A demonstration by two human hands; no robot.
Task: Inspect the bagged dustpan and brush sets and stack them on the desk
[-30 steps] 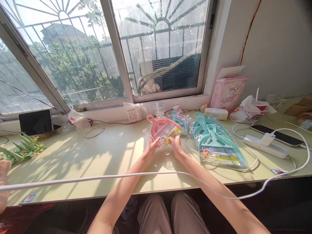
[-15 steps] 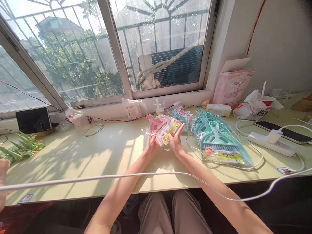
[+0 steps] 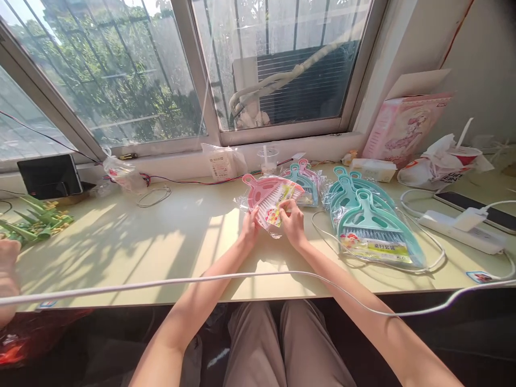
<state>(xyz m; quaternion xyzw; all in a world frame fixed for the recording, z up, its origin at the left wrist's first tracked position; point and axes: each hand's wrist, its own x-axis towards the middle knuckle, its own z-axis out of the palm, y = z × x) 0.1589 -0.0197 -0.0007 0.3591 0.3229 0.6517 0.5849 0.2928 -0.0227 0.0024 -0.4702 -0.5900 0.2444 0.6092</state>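
Fingers of the left hand [image 3: 250,228] close on the lower edge of a wrapped pink dustpan set [image 3: 264,187], tilted over the worktop [image 3: 108,260], as the right hand [image 3: 294,224] pinches its labelled front. Slick wrapping could slip or tear under uneven pull; the white cable [image 3: 169,281] across the forearms could snag. Some left fingers are hidden; another person's hand [image 3: 8,260] is cut off at the frame's edge.
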